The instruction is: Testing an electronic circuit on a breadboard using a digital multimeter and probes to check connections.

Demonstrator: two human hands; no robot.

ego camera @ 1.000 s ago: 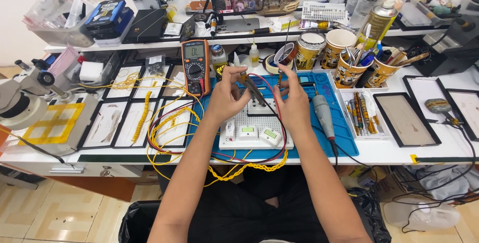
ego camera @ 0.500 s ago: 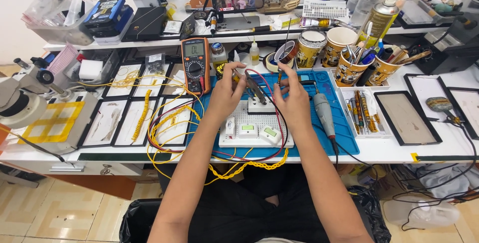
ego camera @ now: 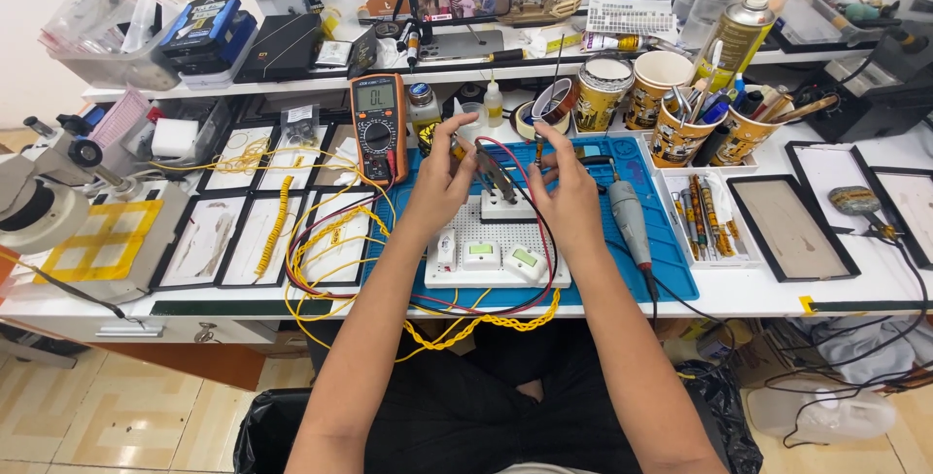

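Both my hands hover over a small white block (ego camera: 506,206) standing on a white perforated board (ego camera: 473,234) on the blue mat (ego camera: 671,270). My left hand (ego camera: 439,182) pinches a dark meter probe (ego camera: 496,173) that slants down onto the block. My right hand (ego camera: 566,192) holds a second thin probe (ego camera: 538,147) upright by its fingertips, just right of the block. Red and black leads (ego camera: 530,187) loop between the hands and run back to the orange multimeter (ego camera: 377,129) at the left. Three white switch parts (ego camera: 481,256) lie on the board's near edge.
Yellow wires (ego camera: 330,241) coil left of the mat over black trays (ego camera: 255,236). A grey handheld tool (ego camera: 627,221) lies to the right, with a tweezers tray (ego camera: 702,210) and cups of tools (ego camera: 675,134) behind. A microscope (ego camera: 58,202) stands far left, and more trays (ego camera: 789,229) lie to the right.
Both hands stay over the white block, with only small finger shifts. The view has moved slightly.
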